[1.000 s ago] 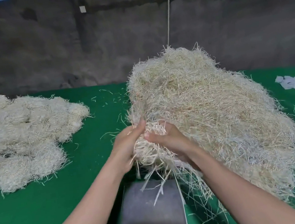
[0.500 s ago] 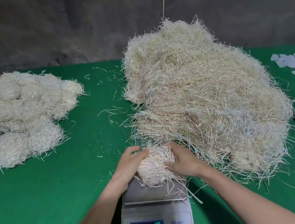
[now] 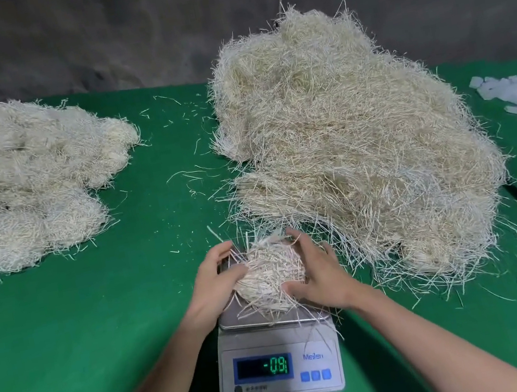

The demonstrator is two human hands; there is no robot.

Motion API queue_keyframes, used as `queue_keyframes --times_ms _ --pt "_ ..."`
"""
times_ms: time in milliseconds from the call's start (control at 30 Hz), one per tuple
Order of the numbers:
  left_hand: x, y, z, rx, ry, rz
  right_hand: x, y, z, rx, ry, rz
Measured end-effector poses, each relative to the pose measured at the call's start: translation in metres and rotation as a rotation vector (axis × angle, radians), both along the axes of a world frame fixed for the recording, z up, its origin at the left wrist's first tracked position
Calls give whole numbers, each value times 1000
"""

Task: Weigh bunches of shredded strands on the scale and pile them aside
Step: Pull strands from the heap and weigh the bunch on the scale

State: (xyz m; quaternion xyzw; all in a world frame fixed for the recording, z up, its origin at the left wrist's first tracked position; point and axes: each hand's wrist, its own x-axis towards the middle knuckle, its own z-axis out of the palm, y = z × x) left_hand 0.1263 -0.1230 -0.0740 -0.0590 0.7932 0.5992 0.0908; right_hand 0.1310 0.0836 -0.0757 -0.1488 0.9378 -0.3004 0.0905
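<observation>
**Bunch sitting on the scale**

I am cupping a small rounded bunch of pale shredded strands (image 3: 272,271) between my left hand (image 3: 213,283) and right hand (image 3: 319,275). It is resting on the steel platform of the white scale (image 3: 226,374), whose green display is showing a minus reading. Loose ends are trailing over the platform's front edge. The big shaggy heap (image 3: 345,146) is lying just behind and to the right. The pile of tidy bunches (image 3: 24,188) is sitting well apart on the left.
</observation>
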Motion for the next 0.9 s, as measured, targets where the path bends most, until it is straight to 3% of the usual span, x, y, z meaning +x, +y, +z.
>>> queue_keyframes --times_ms 200,400,633,767,900 --pt "-3 -1 12 134 71 78 -5 10 18 -44 -107 -19" --pt "-4 -2 15 88 128 114 -4 23 32 -159 -212 -5" --pt "2 -2 28 -51 313 308 5 25 49 -271 -187 -8" --pt "7 2 43 -58 429 303 8 21 52 -272 -163 -10" --pt "9 5 50 -49 419 297 9 19 53 -277 -165 -18"
